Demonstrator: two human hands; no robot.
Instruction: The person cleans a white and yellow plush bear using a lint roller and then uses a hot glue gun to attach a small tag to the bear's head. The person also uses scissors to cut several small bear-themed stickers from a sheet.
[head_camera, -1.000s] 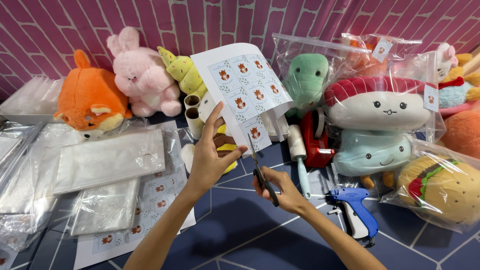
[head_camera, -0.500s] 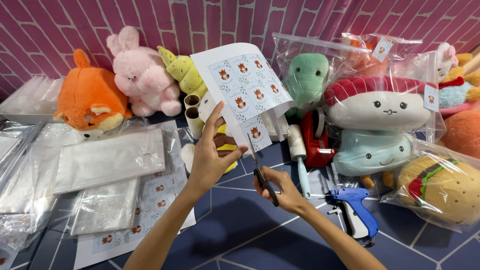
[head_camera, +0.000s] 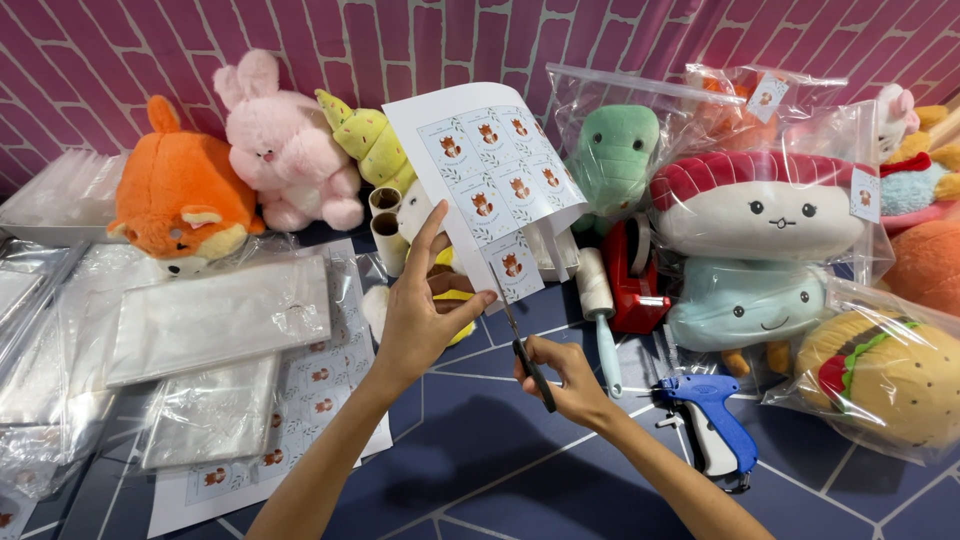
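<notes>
Left hand (head_camera: 425, 315) pinches a sticker sheet (head_camera: 487, 180) upright; right hand (head_camera: 560, 375) below grips scissors (head_camera: 528, 358) — blades at the sheet's lower edge, handles hidden in the fist.

Take the blue tagging gun (head_camera: 712, 415) as your landmark: to its left, bare dark mat (head_camera: 470, 470) gives you open passage. Right of it, bagged plush toys (head_camera: 880, 370) crowd close. Beyond it, a red tape dispenser (head_camera: 632, 275) and lint roller (head_camera: 600, 310) block you.
</notes>
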